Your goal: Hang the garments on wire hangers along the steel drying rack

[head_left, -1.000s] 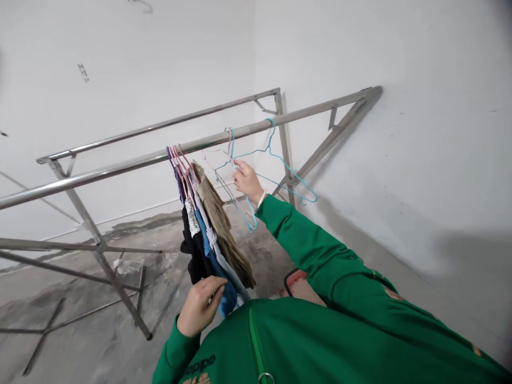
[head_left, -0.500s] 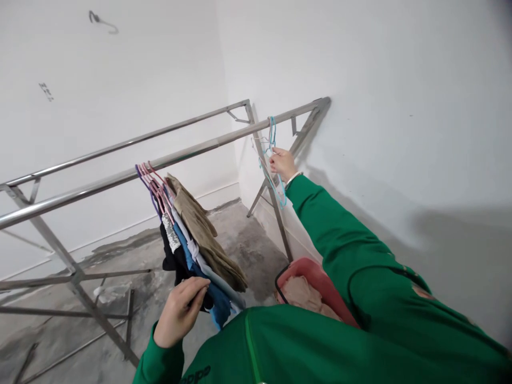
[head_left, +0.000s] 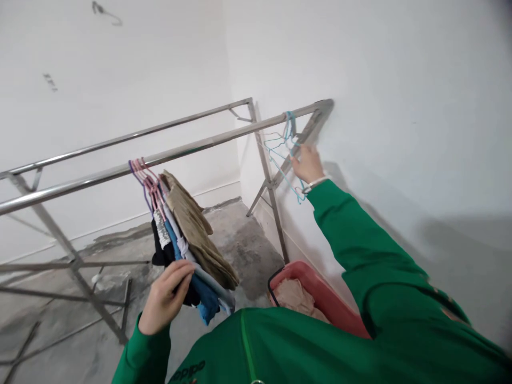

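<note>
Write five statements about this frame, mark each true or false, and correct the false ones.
1. The right hand is at the blue hangers. True.
2. The blue hangers lie on the floor. False: they hang from the rail.
3. The left hand is near the hanging clothes. True.
4. The hanging clothes are all black. False: blue and khaki show too.
5. The pink basket contains cloth. True.

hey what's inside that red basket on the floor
Crumpled pale pinkish cloth lies in the basket. What's beneath the cloth is covered, and the green jacket hides the near end.
</note>
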